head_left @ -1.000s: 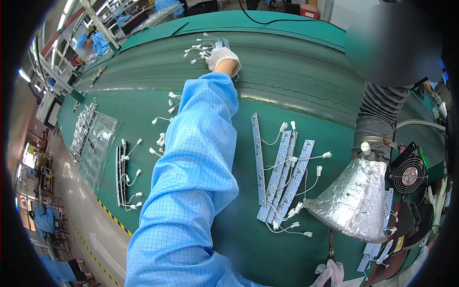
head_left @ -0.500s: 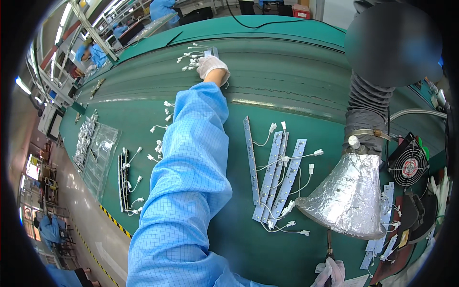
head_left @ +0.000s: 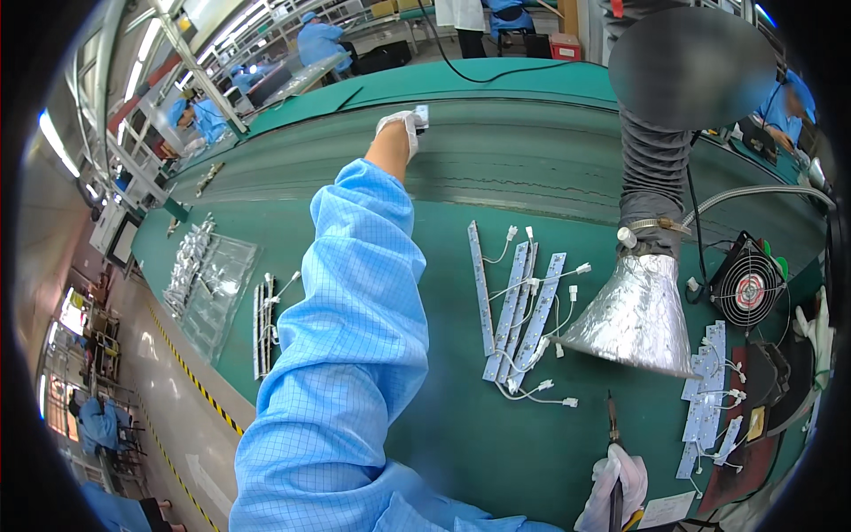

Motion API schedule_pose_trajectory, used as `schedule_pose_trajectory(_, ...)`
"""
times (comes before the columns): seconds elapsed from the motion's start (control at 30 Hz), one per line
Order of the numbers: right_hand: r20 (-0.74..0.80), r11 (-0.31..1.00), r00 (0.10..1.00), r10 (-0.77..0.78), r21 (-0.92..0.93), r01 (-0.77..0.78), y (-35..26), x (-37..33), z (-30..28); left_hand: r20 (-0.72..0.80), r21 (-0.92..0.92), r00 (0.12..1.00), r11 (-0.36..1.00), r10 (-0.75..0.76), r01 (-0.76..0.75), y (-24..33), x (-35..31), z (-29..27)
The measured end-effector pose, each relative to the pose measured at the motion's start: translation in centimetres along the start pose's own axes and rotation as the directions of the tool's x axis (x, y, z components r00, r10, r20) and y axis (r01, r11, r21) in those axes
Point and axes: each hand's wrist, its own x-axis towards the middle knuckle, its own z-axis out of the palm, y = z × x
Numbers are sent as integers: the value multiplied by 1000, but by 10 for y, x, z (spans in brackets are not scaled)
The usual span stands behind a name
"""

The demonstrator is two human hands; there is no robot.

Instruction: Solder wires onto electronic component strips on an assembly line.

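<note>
My left arm stretches far across the bench to the grey channel. The gloved left hand (head_left: 401,131) is closed on LED strip boards (head_left: 422,113), of which only a pale end shows; its fingers are mostly hidden. At the lower right, my gloved right hand (head_left: 613,489) grips a soldering iron (head_left: 612,418), its tip pointing away from me. Between the hands lie several long LED strips (head_left: 507,310) with white wire connectors (head_left: 582,269). Past their right side hangs a foil-covered fume hood (head_left: 634,319), above the bench.
More LED strips (head_left: 706,399) lie on the right, near a small fan (head_left: 749,282). Left of my sleeve are dark-edged strips (head_left: 264,328) and a clear plastic bag (head_left: 217,293) beside bundled wired connectors (head_left: 188,266). A grey flexible duct (head_left: 654,168) rises from the hood. Co-workers sit farther off.
The view has tilted and shifted. White connectors seen beside my left hand before are now out of sight. The soldering iron shows more of its length, clear of the hood.
</note>
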Motion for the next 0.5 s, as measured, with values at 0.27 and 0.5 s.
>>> schedule_pose_trajectory(0.27, -194, 980, 960, -201, -28, 199, 25, -22, 10, 368, -248, 864, 932, 345, -266, 1, -226, -32)
schedule_pose_trajectory(0.5, -186, 988, 975, -118, 77, 134, 23, -28, 13, 315, -57, 822, 874, 474, -482, -88, -366, -119)
